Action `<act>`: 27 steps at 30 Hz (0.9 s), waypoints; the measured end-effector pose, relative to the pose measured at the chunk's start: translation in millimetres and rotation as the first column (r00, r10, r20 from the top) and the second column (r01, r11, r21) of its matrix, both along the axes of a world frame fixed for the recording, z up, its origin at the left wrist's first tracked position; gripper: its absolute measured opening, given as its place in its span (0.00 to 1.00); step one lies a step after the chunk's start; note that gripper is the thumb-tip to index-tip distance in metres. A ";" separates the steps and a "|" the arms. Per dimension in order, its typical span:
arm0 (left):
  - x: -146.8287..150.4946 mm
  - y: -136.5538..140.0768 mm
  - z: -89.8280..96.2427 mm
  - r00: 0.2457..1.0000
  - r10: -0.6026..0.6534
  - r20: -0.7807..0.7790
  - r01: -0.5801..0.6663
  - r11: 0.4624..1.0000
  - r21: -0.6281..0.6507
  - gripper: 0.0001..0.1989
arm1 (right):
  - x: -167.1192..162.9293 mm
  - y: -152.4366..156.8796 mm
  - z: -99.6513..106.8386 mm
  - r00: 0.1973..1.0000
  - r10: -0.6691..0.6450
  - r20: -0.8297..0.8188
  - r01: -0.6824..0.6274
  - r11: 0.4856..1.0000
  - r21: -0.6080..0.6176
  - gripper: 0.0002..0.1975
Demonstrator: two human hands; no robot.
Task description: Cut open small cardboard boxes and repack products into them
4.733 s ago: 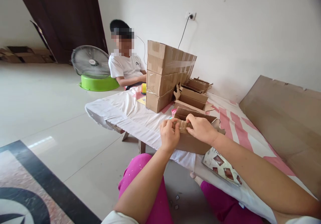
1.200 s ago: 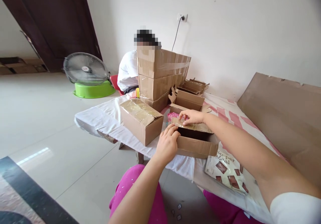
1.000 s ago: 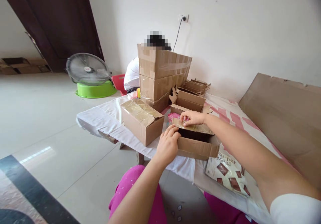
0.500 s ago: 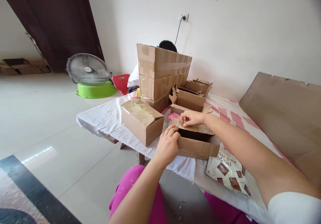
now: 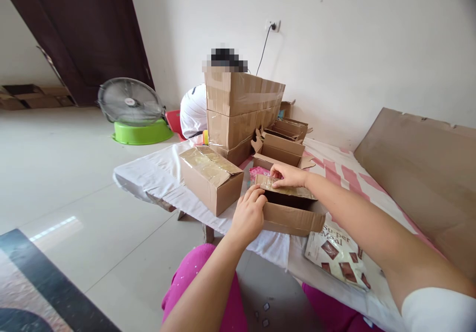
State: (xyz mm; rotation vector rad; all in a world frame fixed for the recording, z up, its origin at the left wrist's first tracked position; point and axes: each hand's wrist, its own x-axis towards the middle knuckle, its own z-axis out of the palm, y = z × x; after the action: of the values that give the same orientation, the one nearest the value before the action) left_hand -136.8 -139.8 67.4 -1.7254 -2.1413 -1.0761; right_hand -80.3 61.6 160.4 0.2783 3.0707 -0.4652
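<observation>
Head view, fan at the left of the frame: round grey metal fan (image 5: pixel 129 102) above a bright green plastic basin (image 5: pixel 143 134) on the floor.
Co-worker: a white sleeve (image 5: pixel 193 110) shows at upper centre-left, beside the stack.
Closed box: brown cardboard box with a shiny taped top (image 5: pixel 211 178), left of centre on the white-and-pink cloth (image 5: pixel 148 171).
Stack: tall brown taped cartons (image 5: pixel 243 99), upper centre.
Left hand: left hand (image 5: pixel 249 213), centre, fingers bent over the left end of an open brown cardboard box (image 5: pixel 292 219); the thumb is hidden, so I cannot tell how firmly it grips.
Right hand: right hand (image 5: pixel 290 176), fingers curled, thumb close to them, the gap narrow, resting on the box's taped flap (image 5: pixel 295 191); whether anything is pinched I cannot tell.
Open box: just right of centre near the cloth's front edge, its dark slot facing up; probably light, stiff along its walls, bendable at the flap, slick where taped. Best held by a wall or corner; the flap alone could crease or tear.
Bag: cream printed plastic bag with brown squares (image 5: pixel 336 252), lower right, likely soft and slippery.
Sheet: large brown cardboard sheet (image 5: pixel 420 168), right edge.
</observation>
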 end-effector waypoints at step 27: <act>1.1 2.1 -2.4 1.000 0.016 -0.008 -0.016 1.000 0.015 0.16 | -13.5 -25.6 -7.4 0.971 -0.239 -0.011 0.235 0.942 0.241 0.07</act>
State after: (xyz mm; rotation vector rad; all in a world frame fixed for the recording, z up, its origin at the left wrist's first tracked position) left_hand -135.6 -137.7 65.0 -1.7005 -2.1333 -1.0760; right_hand -93.8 36.0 153.0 0.6603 3.0867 -0.0889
